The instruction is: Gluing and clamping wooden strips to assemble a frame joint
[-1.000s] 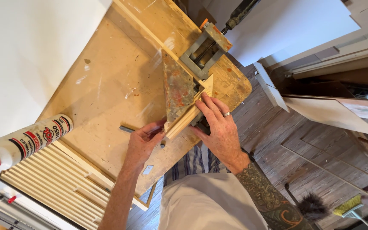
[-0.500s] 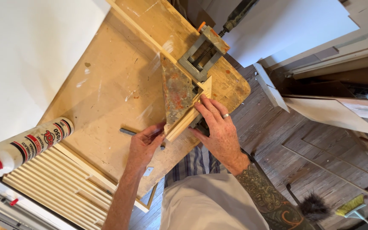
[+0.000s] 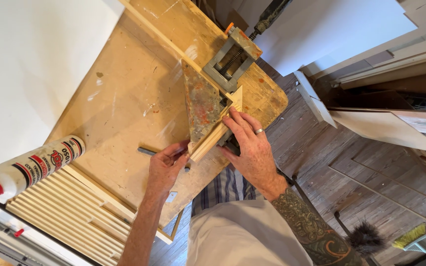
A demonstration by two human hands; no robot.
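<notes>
Both hands on a wood strip (image 3: 216, 132) at the corner clamp (image 3: 229, 63), on the plywood surface (image 3: 119, 98).

Left hand (image 3: 166, 165): fingers curled on the near end of the strip, grip closed around that end, just beside a small dark metal bar (image 3: 146, 151) lying on the surface. Right hand (image 3: 251, 148): fingers flat and spread, pressing the strip from the side, not wrapped around it; ring on one finger. Strip runs from the left hand up into the clamp, lying against a paint-stained triangular block (image 3: 200, 101). Glue cartridge (image 3: 30, 166), white with a red nozzle, lies at the left edge; contents not visible. Stack of thin wood slats (image 3: 67, 207) just below it. Brush (image 3: 366, 236) and broom (image 3: 412, 236) on the floor, well apart.
</notes>
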